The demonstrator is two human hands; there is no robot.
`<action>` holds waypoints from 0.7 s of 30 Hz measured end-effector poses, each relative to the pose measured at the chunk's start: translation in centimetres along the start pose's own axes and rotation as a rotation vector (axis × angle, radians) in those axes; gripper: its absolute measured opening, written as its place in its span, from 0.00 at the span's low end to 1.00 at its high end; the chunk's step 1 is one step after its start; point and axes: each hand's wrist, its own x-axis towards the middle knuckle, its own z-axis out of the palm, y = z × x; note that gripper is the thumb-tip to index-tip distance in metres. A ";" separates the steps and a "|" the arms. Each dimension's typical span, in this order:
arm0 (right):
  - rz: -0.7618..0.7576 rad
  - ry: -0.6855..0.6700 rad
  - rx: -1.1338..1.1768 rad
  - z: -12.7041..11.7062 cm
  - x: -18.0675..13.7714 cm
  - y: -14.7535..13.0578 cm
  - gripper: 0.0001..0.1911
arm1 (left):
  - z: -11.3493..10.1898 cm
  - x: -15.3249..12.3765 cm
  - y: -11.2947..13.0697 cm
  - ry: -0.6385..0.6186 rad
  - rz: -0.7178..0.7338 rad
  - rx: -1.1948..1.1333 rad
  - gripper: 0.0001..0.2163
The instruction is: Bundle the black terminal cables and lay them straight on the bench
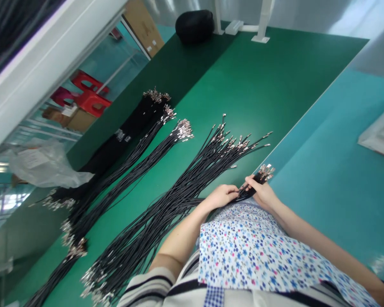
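Observation:
Gathered in my right hand (260,189) is a bundle of black cables (256,178), with metal terminals (267,170) sticking out past the fingers. My left hand (223,196) pinches the same bundle just behind it, near the table's right edge. From there the held cables run back to the left, beside a large loose spread of black cables (182,187) on the green table (243,85). Metal ends show at both ends of that spread. The fingertips of both hands almost meet, partly hiding the cables between them.
Further left lie tidier cable bundles (141,164) and a dense black stack (112,149). A clear plastic bag (45,164) rests over the stack's near end. A black rolled bundle (194,26) sits at the far end by white posts (263,21). Red stools (91,96) stand beyond the table.

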 end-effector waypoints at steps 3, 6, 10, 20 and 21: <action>0.087 -0.082 0.076 -0.7 0.6 0.1 0.17 | -0.3 0.8 -0.4 -0.120 0.082 0.103 0.11; 0.142 -0.134 0.159 -1.2 1.2 0.2 0.16 | -0.7 2.1 -1.5 -0.014 0.095 0.152 0.14; 0.176 -0.124 0.193 -1.3 2.1 0.6 0.16 | -2.2 4.1 -3.8 0.505 0.011 0.528 0.09; 0.188 -0.068 0.133 -1.2 3.3 0.9 0.12 | -2.9 5.2 -5.0 0.392 -0.006 1.064 0.10; 0.188 -0.062 0.132 -1.2 3.3 0.8 0.12 | -2.7 5.5 -5.0 0.372 0.009 1.084 0.09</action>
